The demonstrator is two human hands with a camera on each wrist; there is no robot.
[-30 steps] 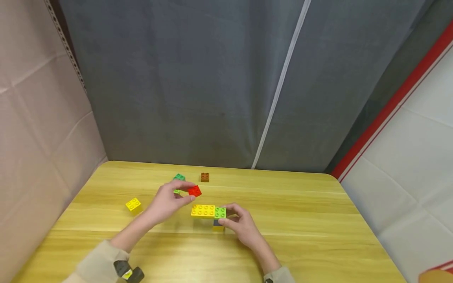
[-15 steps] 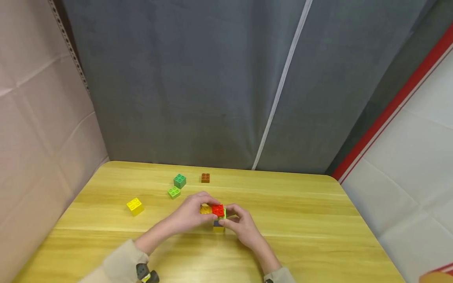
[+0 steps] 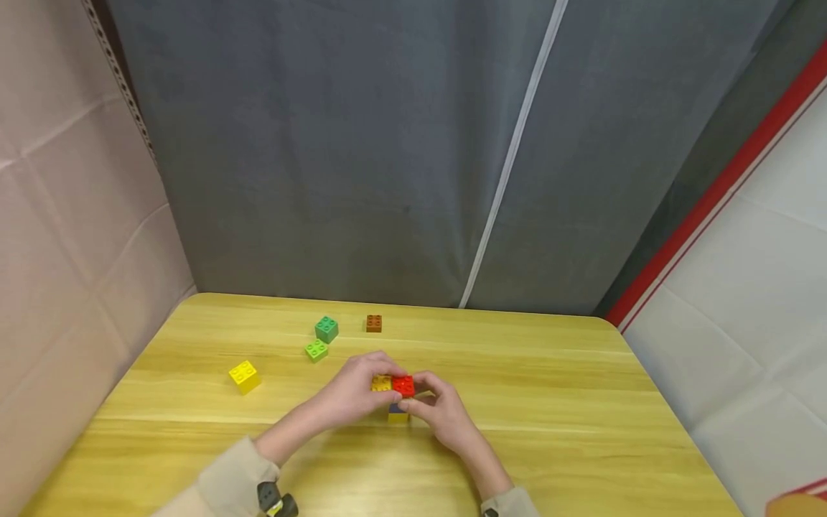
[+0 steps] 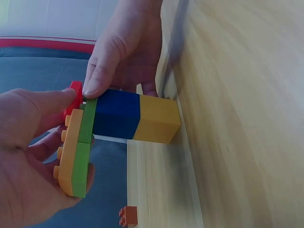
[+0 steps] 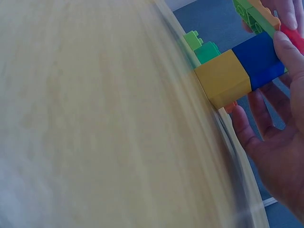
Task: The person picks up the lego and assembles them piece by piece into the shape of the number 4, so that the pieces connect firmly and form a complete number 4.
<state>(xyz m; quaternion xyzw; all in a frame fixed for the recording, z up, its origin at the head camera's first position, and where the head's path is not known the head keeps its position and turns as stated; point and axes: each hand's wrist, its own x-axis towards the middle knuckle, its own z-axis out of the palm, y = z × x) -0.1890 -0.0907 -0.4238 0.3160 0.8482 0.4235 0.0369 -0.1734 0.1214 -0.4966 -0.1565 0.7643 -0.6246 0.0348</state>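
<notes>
A small tower stands on the table: a yellow brick at the bottom and a blue brick above it. A flat green brick layer crosses the top and overhangs leftward, with a flat yellow brick on it. My left hand pinches a red brick between thumb and fingers, at the green layer's right end beside the yellow one. From the other side, my right hand grips the tower's upper part, its thumb at the blue brick's top edge in the left wrist view.
Loose bricks lie on the wooden table: a yellow brick at left, a light green brick close to a dark green brick, and a brown brick near the back edge. A grey curtain hangs behind.
My left hand has carried the red brick rightward, from left of the tower onto its top right end, where it now covers the light green studs. My right hand has kept its place.
</notes>
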